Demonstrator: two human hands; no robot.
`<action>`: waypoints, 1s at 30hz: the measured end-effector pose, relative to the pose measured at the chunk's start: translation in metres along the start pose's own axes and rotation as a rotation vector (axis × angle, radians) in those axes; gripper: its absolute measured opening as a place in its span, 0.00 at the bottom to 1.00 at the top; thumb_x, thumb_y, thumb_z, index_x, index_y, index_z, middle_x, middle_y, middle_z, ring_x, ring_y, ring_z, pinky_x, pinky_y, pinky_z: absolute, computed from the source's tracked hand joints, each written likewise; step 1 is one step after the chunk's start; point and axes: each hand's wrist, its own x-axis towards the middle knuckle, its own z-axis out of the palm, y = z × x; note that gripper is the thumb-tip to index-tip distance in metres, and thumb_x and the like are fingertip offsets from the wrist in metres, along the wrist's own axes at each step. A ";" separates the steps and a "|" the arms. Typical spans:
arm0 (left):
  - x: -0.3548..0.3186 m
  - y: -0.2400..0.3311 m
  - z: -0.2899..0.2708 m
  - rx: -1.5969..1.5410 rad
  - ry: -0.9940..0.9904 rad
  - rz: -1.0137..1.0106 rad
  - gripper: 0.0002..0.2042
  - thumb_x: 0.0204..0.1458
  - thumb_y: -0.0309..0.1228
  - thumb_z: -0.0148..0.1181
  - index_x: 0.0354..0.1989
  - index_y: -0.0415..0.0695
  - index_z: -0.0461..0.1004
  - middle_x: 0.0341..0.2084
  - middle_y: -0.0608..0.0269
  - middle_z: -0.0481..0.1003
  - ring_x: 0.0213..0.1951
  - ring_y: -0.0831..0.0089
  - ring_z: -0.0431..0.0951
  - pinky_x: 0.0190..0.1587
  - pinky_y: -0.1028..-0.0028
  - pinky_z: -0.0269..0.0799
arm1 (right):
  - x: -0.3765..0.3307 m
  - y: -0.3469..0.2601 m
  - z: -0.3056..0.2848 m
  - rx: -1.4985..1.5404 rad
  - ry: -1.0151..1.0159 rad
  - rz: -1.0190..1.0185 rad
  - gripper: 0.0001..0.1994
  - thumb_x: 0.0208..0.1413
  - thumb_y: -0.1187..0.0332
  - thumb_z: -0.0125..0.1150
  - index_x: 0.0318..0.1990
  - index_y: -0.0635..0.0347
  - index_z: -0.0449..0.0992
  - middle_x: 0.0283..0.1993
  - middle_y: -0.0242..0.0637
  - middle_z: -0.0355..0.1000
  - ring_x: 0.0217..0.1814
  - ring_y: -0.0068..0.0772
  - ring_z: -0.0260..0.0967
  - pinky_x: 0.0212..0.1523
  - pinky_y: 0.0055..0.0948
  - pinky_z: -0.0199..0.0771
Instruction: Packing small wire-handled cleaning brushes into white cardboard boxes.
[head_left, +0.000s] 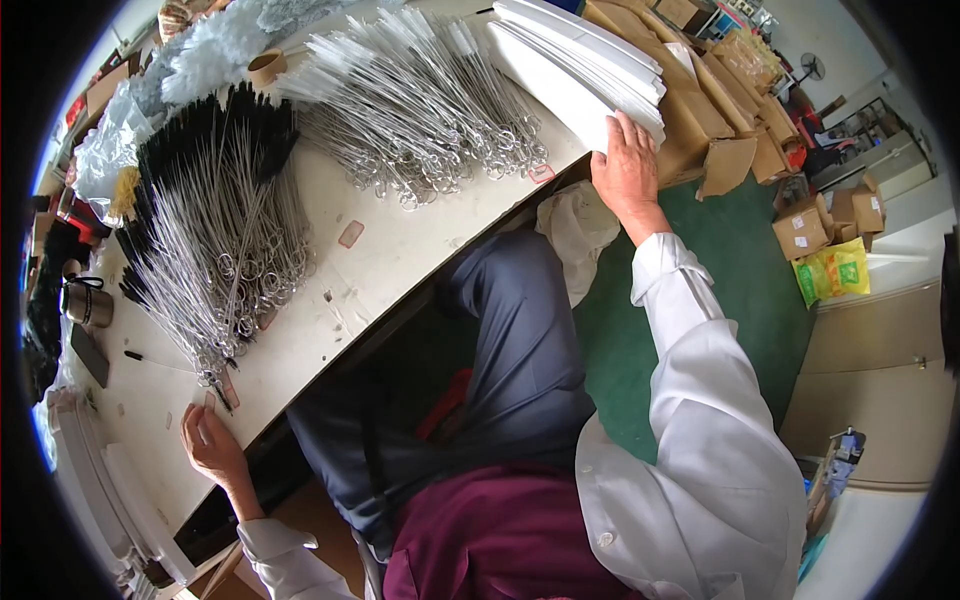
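Observation:
My left hand (212, 448) rests at the near left part of the worktable, fingers loosely bent and apart, with no object visible in them. Just beyond its fingertips lie the ring ends of a pile of black-bristled wire brushes (225, 215). My right hand (628, 172) is at the table's right edge. Its fingers lie stretched over the near end of a stack of flat white cartons or folded sheets (575, 70); which of these they are I cannot tell. A second pile of wire brushes (410, 105), with pale bristles and looped ends, spreads between the black ones and the white stack.
The white worktable (370, 270) slants across the view. A tape roll (267, 67), a metal cup (88, 302) and clear plastic bags (110, 160) are on its far side. Long white pieces (110, 480) lie at its left end. Brown cartons (690, 130) stand right of the table.

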 end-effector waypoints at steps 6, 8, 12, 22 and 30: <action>0.000 0.004 0.000 0.003 0.006 -0.002 0.07 0.58 0.27 0.62 0.42 0.39 0.80 0.46 0.51 0.81 0.49 0.52 0.81 0.54 0.60 0.75 | 0.004 0.004 -0.003 0.015 -0.081 -0.003 0.27 0.54 0.70 0.64 0.62 0.68 0.69 0.66 0.50 0.66 0.69 0.52 0.62 0.74 0.47 0.55; 0.000 0.002 0.001 0.010 0.006 0.005 0.07 0.58 0.27 0.62 0.42 0.38 0.80 0.46 0.51 0.81 0.49 0.52 0.81 0.54 0.60 0.75 | 0.003 -0.002 -0.006 -0.022 -0.069 -0.033 0.28 0.55 0.70 0.64 0.63 0.68 0.68 0.67 0.51 0.65 0.70 0.52 0.61 0.74 0.47 0.55; -0.001 0.003 0.001 -0.026 0.007 -0.003 0.07 0.58 0.27 0.62 0.42 0.38 0.80 0.46 0.52 0.81 0.49 0.52 0.80 0.54 0.61 0.75 | 0.000 -0.004 -0.012 -0.070 -0.128 -0.021 0.29 0.55 0.70 0.63 0.64 0.69 0.66 0.67 0.52 0.65 0.71 0.53 0.60 0.74 0.48 0.54; 0.000 0.005 0.001 0.041 0.005 0.030 0.07 0.58 0.27 0.61 0.42 0.39 0.80 0.46 0.52 0.81 0.49 0.52 0.80 0.54 0.60 0.75 | -0.004 0.006 -0.011 -0.074 -0.090 0.002 0.32 0.50 0.72 0.67 0.65 0.69 0.65 0.68 0.52 0.64 0.71 0.54 0.61 0.72 0.47 0.59; -0.001 0.002 -0.002 0.058 0.004 0.032 0.07 0.59 0.28 0.61 0.42 0.38 0.80 0.45 0.52 0.81 0.48 0.53 0.80 0.54 0.61 0.75 | 0.007 0.011 -0.027 0.059 0.059 0.049 0.29 0.46 0.73 0.66 0.59 0.69 0.70 0.61 0.53 0.69 0.64 0.57 0.67 0.68 0.46 0.65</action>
